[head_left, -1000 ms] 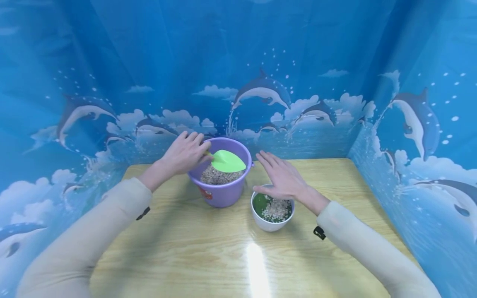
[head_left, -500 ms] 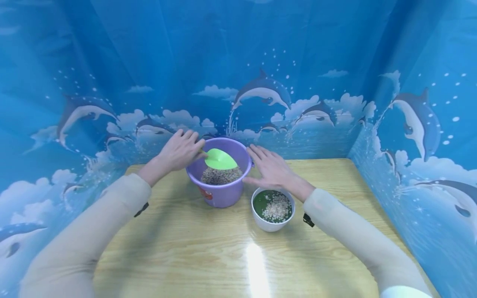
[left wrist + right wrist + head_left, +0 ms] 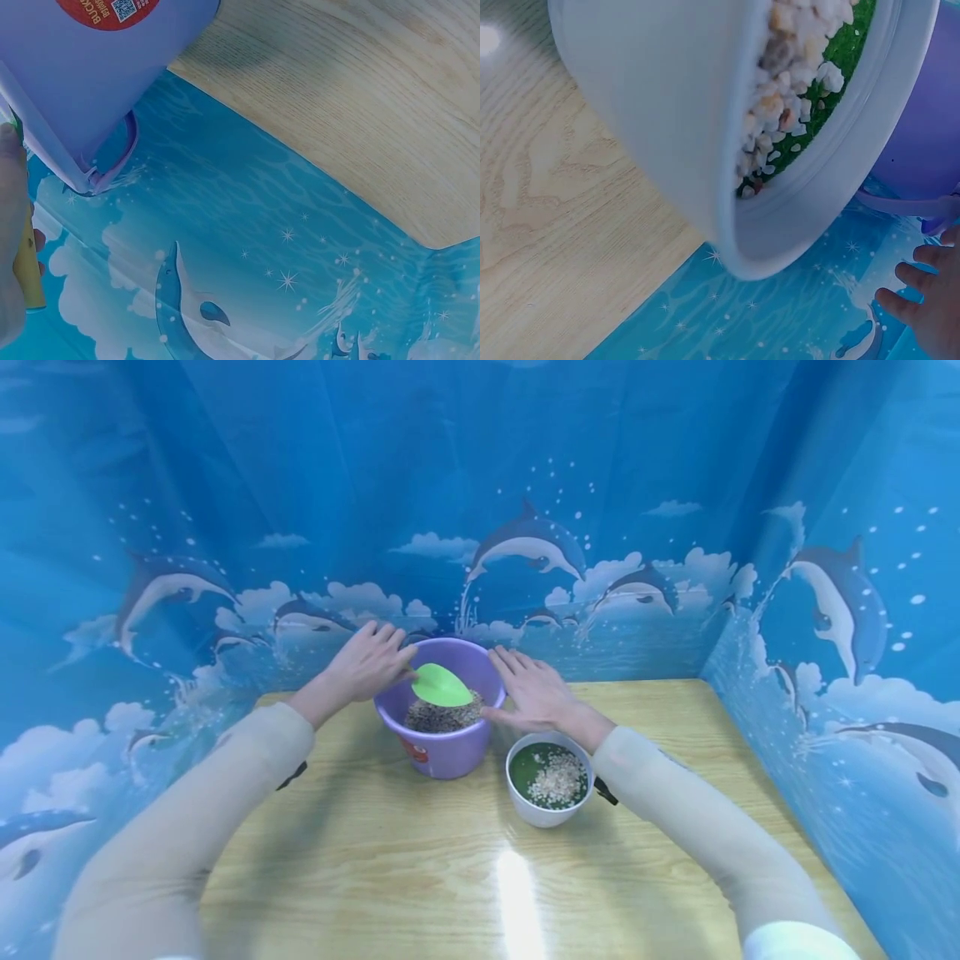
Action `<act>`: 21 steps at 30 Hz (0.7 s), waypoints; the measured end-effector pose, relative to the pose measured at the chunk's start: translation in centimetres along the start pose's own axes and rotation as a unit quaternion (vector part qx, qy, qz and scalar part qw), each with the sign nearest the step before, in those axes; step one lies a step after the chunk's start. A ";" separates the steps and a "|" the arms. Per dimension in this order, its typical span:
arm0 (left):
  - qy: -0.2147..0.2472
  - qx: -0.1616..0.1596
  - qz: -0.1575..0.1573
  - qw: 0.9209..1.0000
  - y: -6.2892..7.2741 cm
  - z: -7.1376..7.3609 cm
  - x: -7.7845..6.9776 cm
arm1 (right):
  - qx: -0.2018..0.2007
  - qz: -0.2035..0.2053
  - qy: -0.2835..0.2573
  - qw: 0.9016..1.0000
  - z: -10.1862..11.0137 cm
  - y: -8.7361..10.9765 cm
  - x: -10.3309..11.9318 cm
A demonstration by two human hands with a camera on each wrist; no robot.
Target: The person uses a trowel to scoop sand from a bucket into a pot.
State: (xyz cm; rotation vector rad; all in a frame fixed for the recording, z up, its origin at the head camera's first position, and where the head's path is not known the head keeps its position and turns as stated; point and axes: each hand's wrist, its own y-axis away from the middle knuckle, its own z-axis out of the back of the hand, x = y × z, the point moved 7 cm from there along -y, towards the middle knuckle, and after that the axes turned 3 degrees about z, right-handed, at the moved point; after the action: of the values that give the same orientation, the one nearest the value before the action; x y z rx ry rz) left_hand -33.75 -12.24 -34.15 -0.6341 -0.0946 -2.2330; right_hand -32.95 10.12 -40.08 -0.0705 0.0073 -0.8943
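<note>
My left hand grips the yellow handle of a toy shovel at the left rim of a purple bucket. The shovel's green blade is inside the bucket's mouth, over grey-brown gravel. At the bucket's right rim my right hand lies with fingers straight, fingertips right by the rim. Below that wrist stands a white flowerpot, where pale pebbles lie on a green layer. The left wrist view shows the bucket's outer wall and red label; the blade is mostly hidden there.
Both containers stand on a light wooden table. A blue curtain printed with dolphins rises behind the bucket and along both sides. The bucket's purple handle hangs outside its rim.
My right hand has moved left from above the flowerpot to the bucket's rim. The green blade has shifted a little left, then tilted down toward the gravel.
</note>
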 end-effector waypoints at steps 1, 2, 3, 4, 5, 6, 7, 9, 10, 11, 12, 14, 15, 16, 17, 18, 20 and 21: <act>-0.003 0.003 -0.001 1.000 -0.1 0.0 0.0 | 0.002 0.000 0.000 1.000 -0.1 -0.1 0.0; -0.006 0.006 -0.001 1.000 -0.2 -0.1 0.0 | 0.005 0.000 0.000 1.000 -0.2 -0.1 -0.1; -0.009 0.009 -0.002 1.000 -0.3 -0.2 -0.1 | 0.006 0.000 0.000 1.000 -0.3 -0.2 -0.1; -0.010 0.012 -0.002 1.000 -0.4 -0.2 -0.1 | 0.009 0.001 -0.001 1.000 -0.3 -0.2 -0.1; -0.012 0.015 -0.003 1.000 -0.4 -0.3 -0.1 | 0.010 0.002 -0.002 1.000 -0.4 -0.2 -0.1; -0.013 0.018 -0.003 1.000 -0.5 -0.4 -0.1 | 0.012 0.002 -0.002 1.000 -0.5 -0.3 -0.1; -0.016 0.020 -0.005 1.000 -0.6 -0.5 -0.2 | 0.014 0.003 -0.002 1.000 -0.5 -0.3 -0.2; -0.022 0.024 -0.009 0.999 -0.7 -0.6 -0.2 | 0.016 0.005 -0.004 1.000 -0.6 -0.3 -0.2; -0.026 0.024 -0.012 0.999 -0.8 -0.6 -0.3 | 0.016 0.005 -0.007 1.000 -0.6 -0.3 -0.2; -0.031 0.025 -0.014 0.999 -0.8 -0.7 -0.4 | 0.017 0.005 -0.007 1.000 -0.6 -0.3 -0.2; -0.036 0.025 -0.017 0.999 -0.8 -0.7 -0.4 | 0.018 0.005 -0.005 1.000 -0.6 -0.3 -0.1; -0.049 0.023 -0.022 0.998 -0.9 -0.8 -0.5 | 0.021 0.005 -0.004 1.000 -0.5 -0.2 -0.1; -0.056 0.022 -0.026 0.998 -0.9 -0.8 -0.5 | 0.022 0.004 -0.003 1.000 -0.5 -0.2 -0.1; -0.063 0.021 -0.029 0.997 -0.9 -0.9 -0.5 | 0.024 0.003 -0.003 1.000 -0.5 -0.2 -0.1; -0.069 0.019 -0.032 0.997 -0.9 -0.9 -0.6 | 0.025 0.002 -0.003 1.000 -0.5 -0.2 -0.1; -0.076 0.018 -0.035 0.996 -1.0 -0.9 -0.6 | 0.026 0.001 -0.005 1.000 -0.5 -0.2 -0.1; -0.090 0.016 -0.039 0.995 -1.0 -0.9 -0.6 | 0.027 -0.001 -0.008 1.000 -0.5 -0.2 -0.1; -0.095 0.015 -0.042 0.994 -1.0 -0.8 -0.7 | 0.027 -0.002 -0.009 1.000 -0.5 -0.2 -0.1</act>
State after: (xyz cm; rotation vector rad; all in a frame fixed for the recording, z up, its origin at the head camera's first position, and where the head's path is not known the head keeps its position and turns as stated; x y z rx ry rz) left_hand -34.48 -11.31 -35.06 -0.8397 -0.2549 -2.2412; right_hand -33.18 10.06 -40.57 -0.0285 -0.0340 -0.8970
